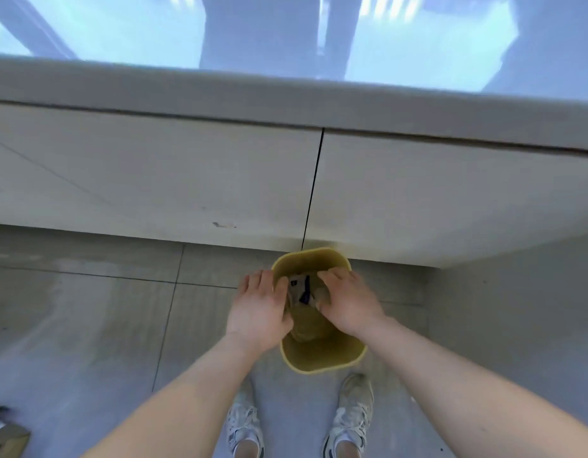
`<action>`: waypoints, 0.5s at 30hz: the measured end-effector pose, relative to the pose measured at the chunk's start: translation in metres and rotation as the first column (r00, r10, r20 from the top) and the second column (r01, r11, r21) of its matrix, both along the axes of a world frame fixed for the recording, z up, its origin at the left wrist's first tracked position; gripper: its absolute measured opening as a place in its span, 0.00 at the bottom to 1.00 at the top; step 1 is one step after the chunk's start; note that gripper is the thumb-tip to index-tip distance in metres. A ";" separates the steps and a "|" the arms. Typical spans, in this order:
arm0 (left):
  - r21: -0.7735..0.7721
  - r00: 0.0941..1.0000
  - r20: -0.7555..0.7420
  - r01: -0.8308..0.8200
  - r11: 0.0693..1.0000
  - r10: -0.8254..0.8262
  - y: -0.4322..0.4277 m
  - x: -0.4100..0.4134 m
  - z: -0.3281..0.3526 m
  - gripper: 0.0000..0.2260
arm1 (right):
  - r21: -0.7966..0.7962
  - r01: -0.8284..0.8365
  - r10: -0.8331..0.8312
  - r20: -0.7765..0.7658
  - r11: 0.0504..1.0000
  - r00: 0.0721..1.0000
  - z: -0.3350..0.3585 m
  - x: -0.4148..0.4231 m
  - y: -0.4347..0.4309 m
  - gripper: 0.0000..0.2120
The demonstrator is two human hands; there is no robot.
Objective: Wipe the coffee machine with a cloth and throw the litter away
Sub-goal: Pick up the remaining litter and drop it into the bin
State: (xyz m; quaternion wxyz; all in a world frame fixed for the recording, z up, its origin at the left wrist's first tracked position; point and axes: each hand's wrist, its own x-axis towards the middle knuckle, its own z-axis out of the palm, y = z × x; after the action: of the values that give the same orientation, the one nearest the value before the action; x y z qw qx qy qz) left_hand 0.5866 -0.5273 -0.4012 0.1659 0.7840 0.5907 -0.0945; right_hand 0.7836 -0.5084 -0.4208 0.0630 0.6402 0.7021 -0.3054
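A yellow waste bin (322, 360) stands on the floor against a white cabinet, right in front of my feet. Both my hands are over its mouth. My left hand (261, 312) and my right hand (348, 300) together clasp a crumpled brownish bundle of litter (302, 290) with a dark patch on it, held just inside the bin's opening. More brownish material lies deeper in the bin under the bundle. The coffee machine and the cloth are not in view.
White cabinet fronts (186, 180) with a vertical seam rise behind the bin, under a grey counter edge (286, 97). The floor is grey tile (104, 319). A cardboard box (5, 438) lies at the bottom left. My two white sneakers (350, 421) stand just before the bin.
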 end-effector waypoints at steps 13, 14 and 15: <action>0.114 0.992 0.053 -0.121 0.986 0.116 -0.009 -0.011 0.171 0.26 | 0.126 0.011 -0.006 -0.037 0.992 0.999 0.184 -0.006 -0.016 0.26; 0.116 0.991 0.050 -0.133 0.984 0.128 -0.010 -0.011 0.182 0.26 | 0.138 0.016 -0.010 -0.038 0.990 0.999 0.197 -0.006 -0.015 0.26; 0.113 0.988 0.045 -0.149 0.982 0.145 -0.012 -0.012 0.192 0.26 | 0.148 0.014 -0.009 -0.036 0.989 0.999 0.210 -0.006 -0.015 0.26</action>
State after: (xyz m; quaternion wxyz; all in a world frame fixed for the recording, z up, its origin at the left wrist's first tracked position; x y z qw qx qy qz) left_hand 0.5744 -0.5389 -0.2087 0.1373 0.7483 0.6482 -0.0329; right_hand 0.7776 -0.5236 -0.2113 0.0012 0.6417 0.7201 -0.2640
